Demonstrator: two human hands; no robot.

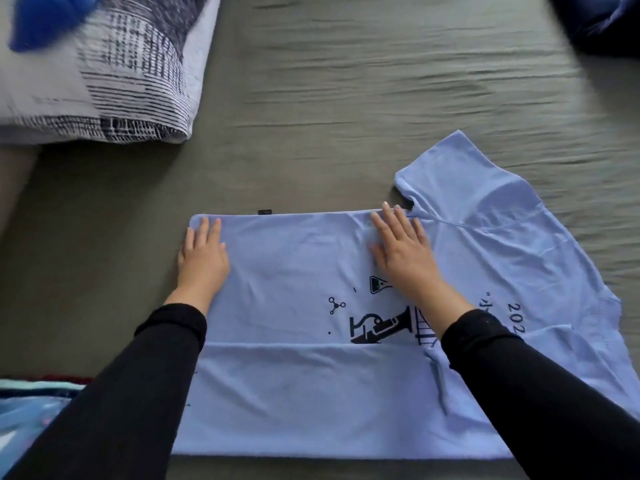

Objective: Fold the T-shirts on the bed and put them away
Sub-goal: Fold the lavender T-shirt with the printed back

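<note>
head | left hand [203, 258] flat on t-shirt [294, 265] | right hand [403, 247] fingers straight, pressing it

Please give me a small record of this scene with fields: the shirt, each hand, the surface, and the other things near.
shirt: light blue T-shirt with black print, lying flat, partly folded, one sleeve spread out at the right
left hand: left hand flat on the shirt's left edge
right hand: right hand flat near the shirt's far edge
surface: grey-green bed sheet
nearby: patterned pillow at far left
</note>
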